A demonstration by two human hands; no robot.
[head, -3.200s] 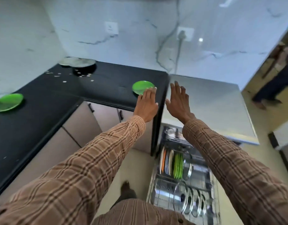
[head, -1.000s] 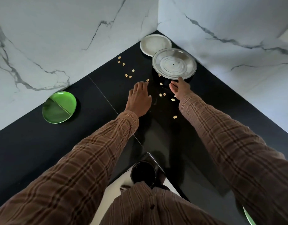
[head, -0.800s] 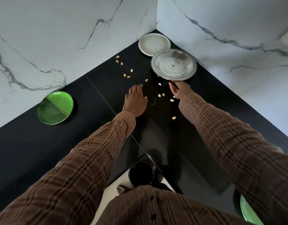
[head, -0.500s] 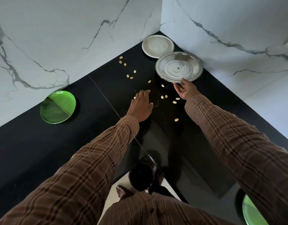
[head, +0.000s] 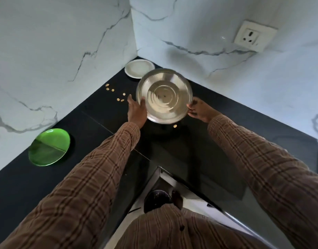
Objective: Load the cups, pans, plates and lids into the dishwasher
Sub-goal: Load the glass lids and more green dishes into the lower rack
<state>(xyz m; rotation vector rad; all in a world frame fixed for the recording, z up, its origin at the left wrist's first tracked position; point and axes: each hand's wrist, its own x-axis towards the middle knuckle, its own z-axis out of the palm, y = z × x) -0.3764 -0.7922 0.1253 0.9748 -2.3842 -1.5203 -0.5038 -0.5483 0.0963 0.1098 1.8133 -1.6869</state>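
- Two hands are holding a round steel lid (head: 164, 97) above the black counter (head: 100, 126), in the corner between marble walls.
- The left hand (head: 136, 112) is gripping the lid's left rim; the right hand (head: 199, 109) is pinching its right rim.
- The lid is sitting between the hands, tilted so its ringed face is turning toward the camera, and motion is blurring it.
- A white plate (head: 139, 68) is lying just behind the lid; a green plate (head: 49, 147) is lying well to the left.
- Small seeds (head: 120, 100) are lying scattered beside the left hand.
- The dishwasher is not showing here, so carrying the lid there is probably coming next.
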